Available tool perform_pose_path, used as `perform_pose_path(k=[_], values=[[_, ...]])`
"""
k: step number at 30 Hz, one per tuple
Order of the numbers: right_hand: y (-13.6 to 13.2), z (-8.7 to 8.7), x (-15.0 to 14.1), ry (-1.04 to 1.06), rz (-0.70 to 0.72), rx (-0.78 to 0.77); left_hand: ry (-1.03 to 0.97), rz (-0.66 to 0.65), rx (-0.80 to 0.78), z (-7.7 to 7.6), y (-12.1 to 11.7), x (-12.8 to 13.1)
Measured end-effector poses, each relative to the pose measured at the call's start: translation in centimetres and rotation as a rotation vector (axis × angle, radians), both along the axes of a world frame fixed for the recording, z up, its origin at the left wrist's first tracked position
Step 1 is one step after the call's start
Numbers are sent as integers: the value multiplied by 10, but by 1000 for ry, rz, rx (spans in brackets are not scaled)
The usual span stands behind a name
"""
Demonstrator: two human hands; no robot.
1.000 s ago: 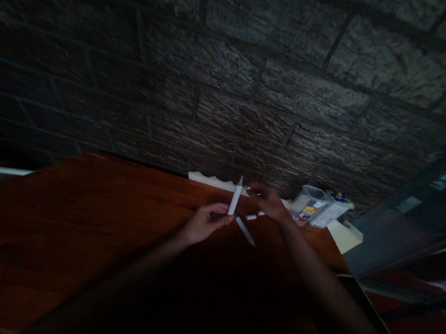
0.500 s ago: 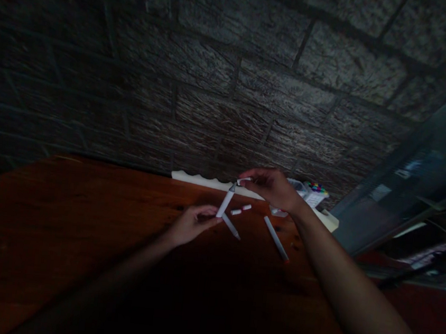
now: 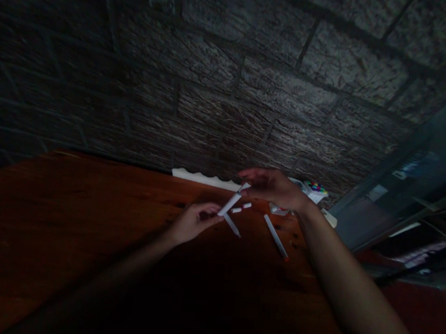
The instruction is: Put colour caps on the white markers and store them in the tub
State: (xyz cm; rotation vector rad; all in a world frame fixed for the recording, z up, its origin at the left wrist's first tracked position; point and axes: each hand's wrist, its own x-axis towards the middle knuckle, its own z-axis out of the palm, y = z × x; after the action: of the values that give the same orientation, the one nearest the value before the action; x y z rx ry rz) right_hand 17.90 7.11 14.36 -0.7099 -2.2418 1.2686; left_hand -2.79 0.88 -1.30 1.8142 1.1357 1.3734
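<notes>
My left hand [image 3: 192,225] pinches the lower end of a white marker [image 3: 229,205], which slants up to the right above the table. Its upper end meets a white cap [image 3: 244,188] pinched in my right hand [image 3: 276,189]. The cap covers the marker's tip; whether it is pressed fully on, I cannot tell. Below the held marker, an uncapped marker [image 3: 233,225] lies on the wood, partly hidden behind it. Two small white caps [image 3: 236,210] rest close by. Farther right lies another white marker [image 3: 276,237] with an orange-red end.
The brown wooden table [image 3: 82,221] meets a dark stone-block wall [image 3: 205,112]. Along the wall runs a white strip [image 3: 205,179] with a wavy edge. A clear container [image 3: 316,191] of colourful-ended markers stands behind my right wrist. A grey panel [image 3: 402,164] slants at the right.
My right hand has brought the cap down onto the marker's exposed tip. The marker has tipped further to the right in my left hand.
</notes>
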Motion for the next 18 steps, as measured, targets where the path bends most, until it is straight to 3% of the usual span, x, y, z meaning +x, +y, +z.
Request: perform_pose_path(k=[6,10,14,18], values=[[-6,-48,-7,233,-93,-230,-36,43,22,-2,1,2],[-9,-79,-13,284,-104,-195,-68,19,5,-3,1,3],[-17,-92,-12,333,-130,-111,-52,-19,-43,-4,-3,9],[-28,-101,-8,345,-164,-166,-73,-32,-81,-7,-6,18]])
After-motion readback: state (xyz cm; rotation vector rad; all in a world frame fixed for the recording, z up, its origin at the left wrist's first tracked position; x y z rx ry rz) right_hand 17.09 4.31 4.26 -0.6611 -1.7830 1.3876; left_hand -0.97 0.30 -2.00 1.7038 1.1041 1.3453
